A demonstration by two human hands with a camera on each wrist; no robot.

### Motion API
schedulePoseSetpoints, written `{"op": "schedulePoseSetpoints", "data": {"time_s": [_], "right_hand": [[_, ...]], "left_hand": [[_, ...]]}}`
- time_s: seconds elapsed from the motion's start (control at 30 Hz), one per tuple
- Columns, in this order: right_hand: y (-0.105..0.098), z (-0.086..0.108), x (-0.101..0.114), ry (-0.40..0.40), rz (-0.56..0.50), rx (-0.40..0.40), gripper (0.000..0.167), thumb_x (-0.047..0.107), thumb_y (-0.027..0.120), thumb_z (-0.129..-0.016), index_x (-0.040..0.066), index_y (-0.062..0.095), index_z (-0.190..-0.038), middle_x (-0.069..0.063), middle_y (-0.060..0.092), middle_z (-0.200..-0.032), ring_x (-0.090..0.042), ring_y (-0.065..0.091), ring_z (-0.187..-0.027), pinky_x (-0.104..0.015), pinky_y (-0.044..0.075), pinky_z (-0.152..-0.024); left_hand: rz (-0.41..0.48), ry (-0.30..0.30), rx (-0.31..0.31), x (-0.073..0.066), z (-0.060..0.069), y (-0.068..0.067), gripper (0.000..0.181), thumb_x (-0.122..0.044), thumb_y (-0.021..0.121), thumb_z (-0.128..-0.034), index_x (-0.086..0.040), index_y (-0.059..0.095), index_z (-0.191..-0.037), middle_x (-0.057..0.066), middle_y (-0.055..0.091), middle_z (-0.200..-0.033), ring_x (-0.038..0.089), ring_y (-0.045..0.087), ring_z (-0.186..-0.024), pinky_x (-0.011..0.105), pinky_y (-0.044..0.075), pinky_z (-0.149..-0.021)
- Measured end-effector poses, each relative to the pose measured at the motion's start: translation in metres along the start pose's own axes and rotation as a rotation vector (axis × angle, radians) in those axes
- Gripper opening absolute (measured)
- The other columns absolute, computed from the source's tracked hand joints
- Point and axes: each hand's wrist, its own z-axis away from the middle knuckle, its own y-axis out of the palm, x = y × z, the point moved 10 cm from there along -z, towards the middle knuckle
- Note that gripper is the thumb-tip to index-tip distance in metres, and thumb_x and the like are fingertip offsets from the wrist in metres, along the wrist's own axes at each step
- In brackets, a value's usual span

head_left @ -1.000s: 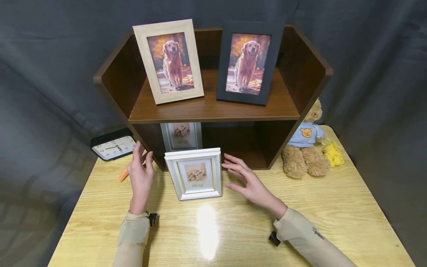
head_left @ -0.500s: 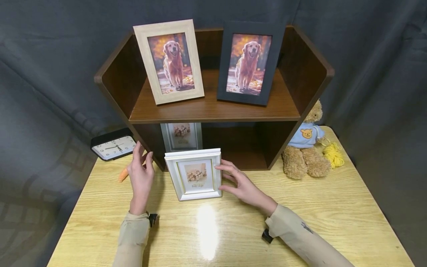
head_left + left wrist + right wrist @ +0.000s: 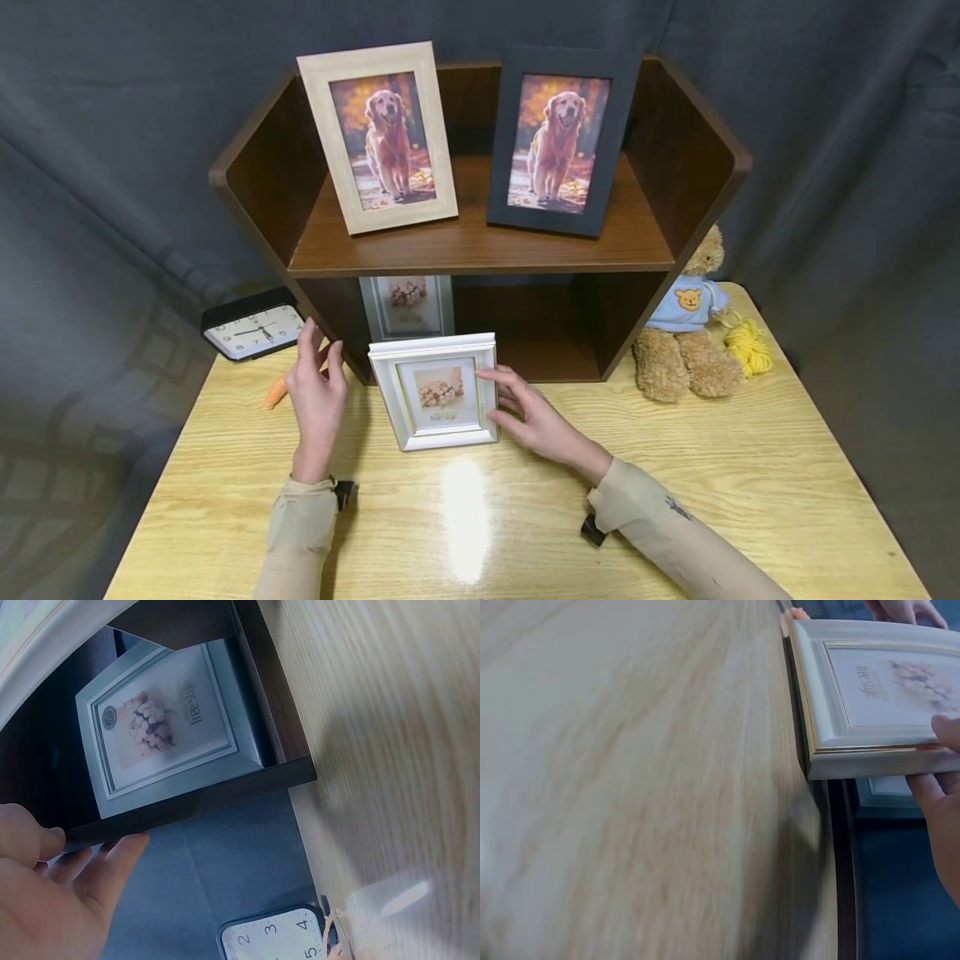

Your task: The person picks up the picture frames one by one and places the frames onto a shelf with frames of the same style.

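A white picture frame (image 3: 442, 396) with a flower print stands upright on the table before the shelf. My right hand (image 3: 536, 425) grips its right edge, and in the right wrist view one digit lies on the front of the white frame (image 3: 885, 735). My left hand (image 3: 318, 400) holds the front edge of the brown shelf's left side panel, thumb inside and fingers outside; the left wrist view shows the panel (image 3: 202, 802) by the fingertips. Inside the lower compartment stands a grey-green picture frame (image 3: 161, 720), partly hidden in the head view.
On the shelf's (image 3: 480, 250) upper board stand a cream frame (image 3: 348, 158) and a dark frame (image 3: 611, 158) with dog pictures. Left are a black clock (image 3: 255, 329) and an orange object (image 3: 276, 393). A teddy bear (image 3: 686, 333) and yellow yarn (image 3: 748, 348) sit right.
My right hand has moved left from beside the white picture frame and taken hold of its right edge. The left hand and the frame have stayed in place.
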Motion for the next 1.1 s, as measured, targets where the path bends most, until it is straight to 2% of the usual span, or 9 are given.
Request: {"op": "schedulePoseSetpoints", "data": {"time_s": [0.1,0.17,0.27,0.73,1.1], "right_hand": [[0.000,0.000,0.000,-0.008,-0.002,-0.009,0.060,-0.018,0.061,-0.100,-0.005,0.041,-0.156,-0.036,0.035,-0.160,-0.051,0.051,-0.139,-0.045,0.051,-0.112],[0.001,-0.001,0.000,-0.008,-0.019,-0.015,0.060,-0.019,0.060,-0.100,-0.006,0.040,-0.156,-0.038,0.034,-0.160,-0.053,0.051,-0.138,-0.043,0.051,-0.112],[0.001,-0.001,0.000,-0.006,-0.044,-0.023,0.061,-0.021,0.059,-0.099,-0.006,0.040,-0.156,-0.038,0.033,-0.160,-0.054,0.050,-0.138,-0.042,0.050,-0.112],[-0.001,0.000,0.006,-0.033,-0.075,-0.048,0.063,-0.024,0.059,-0.097,-0.006,0.043,-0.156,-0.034,0.040,-0.154,-0.054,0.054,-0.135,-0.041,0.052,-0.110],[-0.009,0.005,0.014,-0.014,-0.061,-0.082,0.066,-0.025,0.060,-0.096,-0.003,0.044,-0.157,-0.030,0.043,-0.155,-0.049,0.054,-0.136,-0.042,0.052,-0.109]], "left_hand": [[-0.012,-0.002,-0.001,0.001,0.000,0.000,0.045,0.012,0.065,-0.1005,0.013,0.052,-0.144,0.036,0.067,-0.129,0.054,0.072,-0.101,0.027,0.061,-0.082],[-0.018,-0.003,-0.001,0.001,0.000,-0.001,0.045,0.012,0.065,-0.1006,0.012,0.052,-0.144,0.036,0.067,-0.129,0.054,0.073,-0.102,0.043,0.061,-0.079],[-0.019,-0.007,-0.003,0.001,0.001,-0.001,0.046,0.013,0.065,-0.1003,0.012,0.052,-0.145,0.035,0.066,-0.131,0.054,0.072,-0.102,0.053,0.059,-0.076],[-0.019,-0.003,0.002,0.000,0.001,0.000,0.046,0.013,0.064,-0.1008,0.012,0.052,-0.144,0.037,0.066,-0.129,0.053,0.072,-0.105,0.057,0.060,-0.077],[-0.021,-0.001,0.006,0.000,0.001,0.001,0.046,0.013,0.064,-0.1009,0.013,0.051,-0.145,0.037,0.065,-0.132,0.054,0.072,-0.103,0.058,0.060,-0.075]]}}
